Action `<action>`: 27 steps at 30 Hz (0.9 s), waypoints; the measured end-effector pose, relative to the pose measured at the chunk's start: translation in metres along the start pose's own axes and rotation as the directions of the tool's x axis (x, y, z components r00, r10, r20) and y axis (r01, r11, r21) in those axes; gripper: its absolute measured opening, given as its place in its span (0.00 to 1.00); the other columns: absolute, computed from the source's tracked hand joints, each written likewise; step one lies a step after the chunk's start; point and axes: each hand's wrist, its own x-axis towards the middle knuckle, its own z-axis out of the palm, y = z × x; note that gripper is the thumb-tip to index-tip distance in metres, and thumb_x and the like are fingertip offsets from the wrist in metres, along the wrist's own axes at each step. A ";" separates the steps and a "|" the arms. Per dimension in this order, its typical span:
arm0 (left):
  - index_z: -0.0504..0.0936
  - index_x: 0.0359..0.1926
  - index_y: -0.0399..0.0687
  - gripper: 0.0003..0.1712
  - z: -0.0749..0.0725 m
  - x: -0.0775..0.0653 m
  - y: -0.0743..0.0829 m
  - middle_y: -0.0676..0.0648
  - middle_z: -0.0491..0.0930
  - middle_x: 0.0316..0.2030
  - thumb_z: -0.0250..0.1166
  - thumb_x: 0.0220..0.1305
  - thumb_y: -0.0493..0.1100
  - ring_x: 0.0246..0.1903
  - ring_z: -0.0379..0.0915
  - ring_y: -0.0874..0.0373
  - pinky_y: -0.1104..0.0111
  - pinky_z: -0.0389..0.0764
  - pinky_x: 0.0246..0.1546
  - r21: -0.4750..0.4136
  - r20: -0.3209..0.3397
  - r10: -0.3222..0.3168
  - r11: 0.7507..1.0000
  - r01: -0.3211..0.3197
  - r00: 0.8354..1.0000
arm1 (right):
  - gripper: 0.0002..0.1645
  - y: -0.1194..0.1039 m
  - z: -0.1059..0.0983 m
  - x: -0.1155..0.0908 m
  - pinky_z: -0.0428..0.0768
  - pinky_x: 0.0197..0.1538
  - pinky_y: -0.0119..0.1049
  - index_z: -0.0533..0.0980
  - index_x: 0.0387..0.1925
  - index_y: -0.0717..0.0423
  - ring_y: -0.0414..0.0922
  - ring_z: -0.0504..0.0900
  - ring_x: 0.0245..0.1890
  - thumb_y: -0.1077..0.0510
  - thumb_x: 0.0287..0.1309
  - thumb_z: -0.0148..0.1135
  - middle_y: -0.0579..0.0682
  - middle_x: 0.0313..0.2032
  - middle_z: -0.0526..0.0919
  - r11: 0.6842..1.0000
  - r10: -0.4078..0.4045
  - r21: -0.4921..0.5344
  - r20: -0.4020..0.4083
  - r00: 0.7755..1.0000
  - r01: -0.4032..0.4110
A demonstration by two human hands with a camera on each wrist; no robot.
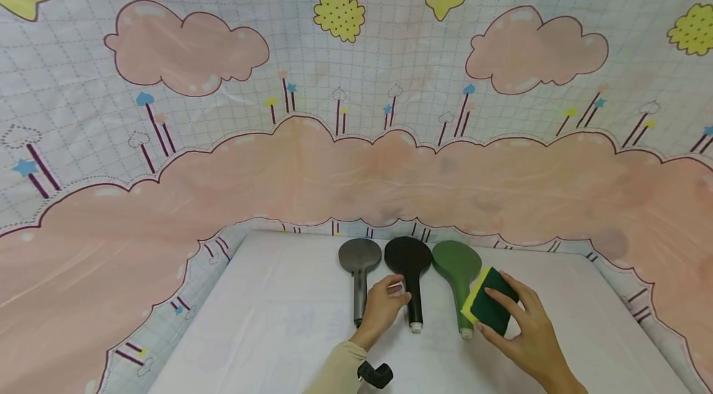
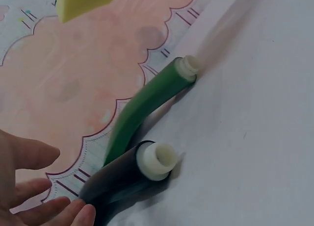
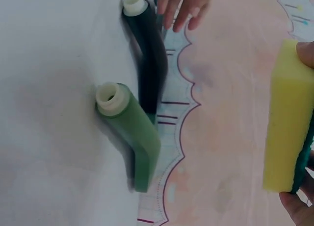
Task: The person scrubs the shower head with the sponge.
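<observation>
Three shower heads lie side by side on a white tabletop: a grey one (image 1: 359, 256) at left, a black one (image 1: 408, 256) in the middle and a green one (image 1: 457, 261) at right. Their handles point toward me; the black and green ones end in white threaded necks. My left hand (image 1: 383, 307) is beside the black handle, fingers loosely bent with nothing held; whether it touches the handle I cannot tell. Between thumb and fingers, my right hand (image 1: 531, 341) grips a yellow and dark green sponge (image 1: 494, 302), raised just right of the green handle.
The white table (image 1: 267, 313) reaches back to a cloth backdrop (image 1: 356, 177) printed with clouds and stars, which also hangs along both sides. A black wristband (image 1: 375, 375) sits on my left wrist.
</observation>
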 end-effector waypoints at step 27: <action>0.77 0.56 0.33 0.21 -0.086 0.000 -0.012 0.35 0.81 0.50 0.65 0.61 0.34 0.49 0.80 0.46 0.68 0.81 0.46 0.009 -0.133 -0.022 1.000 0.024 0.991 | 0.43 -0.021 0.026 0.032 0.81 0.51 0.42 0.80 0.53 0.43 0.53 0.69 0.63 0.53 0.26 0.85 0.55 0.66 0.71 0.999 -0.045 0.028 0.009 0.999 0.045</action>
